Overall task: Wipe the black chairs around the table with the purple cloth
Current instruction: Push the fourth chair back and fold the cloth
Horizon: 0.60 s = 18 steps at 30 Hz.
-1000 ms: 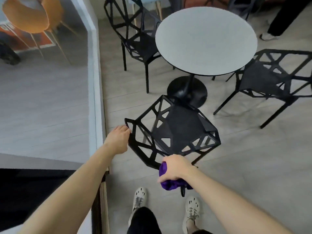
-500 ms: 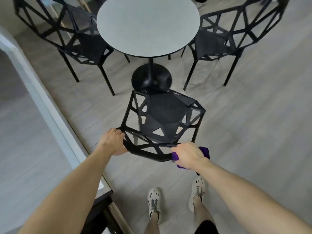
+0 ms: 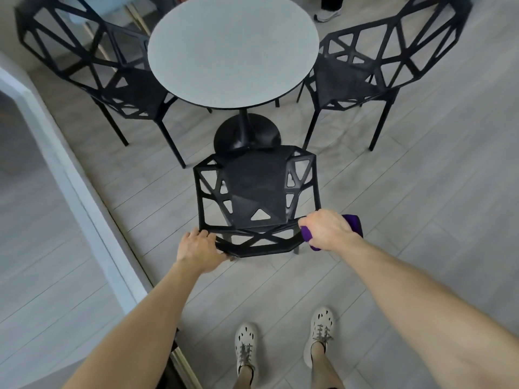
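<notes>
Frame centre: near black chair (image 3: 257,181), seat facing round grey table (image 3: 233,49). left hand (image 3: 198,249) grips backrest's left corner; right hand (image 3: 327,231) clutches purple cloth (image 3: 354,223) against right corner. Flanking table: second chair (image 3: 92,71) upper left, third chair (image 3: 379,63) upper right.

Looks like a café or office break area, can't tell which. Small round grey pedestal table (image 3: 233,51), 3 matching black lattice chairs (image 3: 255,186) round it, all same design. Grey plank floor (image 3: 421,220), white-framed glass partition (image 3: 75,197) on left w/ more floor beyond. Someone else's shoe (image 3: 327,15) past the table.
</notes>
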Available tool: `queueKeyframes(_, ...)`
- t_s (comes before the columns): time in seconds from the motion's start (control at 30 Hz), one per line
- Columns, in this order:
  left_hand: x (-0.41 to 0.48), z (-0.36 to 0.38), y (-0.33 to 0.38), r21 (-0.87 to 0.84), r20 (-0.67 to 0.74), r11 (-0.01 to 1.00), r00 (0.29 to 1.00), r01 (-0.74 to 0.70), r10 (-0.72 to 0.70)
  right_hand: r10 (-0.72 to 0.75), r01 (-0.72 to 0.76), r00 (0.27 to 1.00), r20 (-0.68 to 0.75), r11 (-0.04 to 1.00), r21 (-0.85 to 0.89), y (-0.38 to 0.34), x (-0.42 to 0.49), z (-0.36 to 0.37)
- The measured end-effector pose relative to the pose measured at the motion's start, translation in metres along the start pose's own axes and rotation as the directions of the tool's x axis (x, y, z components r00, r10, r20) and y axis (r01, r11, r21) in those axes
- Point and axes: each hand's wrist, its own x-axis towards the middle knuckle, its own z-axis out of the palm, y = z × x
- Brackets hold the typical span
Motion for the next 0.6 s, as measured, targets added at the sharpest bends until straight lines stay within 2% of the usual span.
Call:
queueKeyframes(0.13,0.002,-0.019,0.012,-0.096,0.162,0.992,0.984,0.086,-0.07,-0.028,0.017,0.997,0.069,0.986,0.167,0.031,0.01,-0.016)
queueKeyframes(0.2,-0.002,-0.036,0.026,-0.207,0.118,0.968,0.986,0.139,-0.116,0.001,0.004,1.0,-0.014,0.949,0.314,0.052,0.004,-0.016)
queueKeyframes(0.27,-0.003,-0.061,0.053,-0.329,0.065,0.933,0.989,0.148,-0.134,0.101,-0.05,0.992,-0.073,0.86,0.508,0.078,-0.01,-0.016)
queueKeyframes(0.37,0.002,-0.105,0.112,-0.595,0.073,0.8,0.996,0.082,-0.047,0.278,-0.16,0.96,-0.045,0.67,0.725,0.123,-0.033,-0.021)
queueKeyframes(0.47,0.018,-0.155,0.189,-0.817,0.101,0.576,0.982,-0.01,0.159,0.394,-0.206,0.918,0.046,0.375,0.904,0.173,-0.046,-0.035)
queueKeyframes(0.53,0.031,-0.193,0.243,-0.892,0.103,0.451,0.953,-0.038,0.284,0.434,-0.19,0.895,0.099,0.172,0.967,0.206,-0.049,-0.047)
queueKeyframes(0.6,0.048,-0.232,0.293,-0.929,0.068,0.362,0.929,-0.074,0.363,0.474,-0.156,0.872,0.121,0.034,0.987,0.24,-0.048,-0.059)
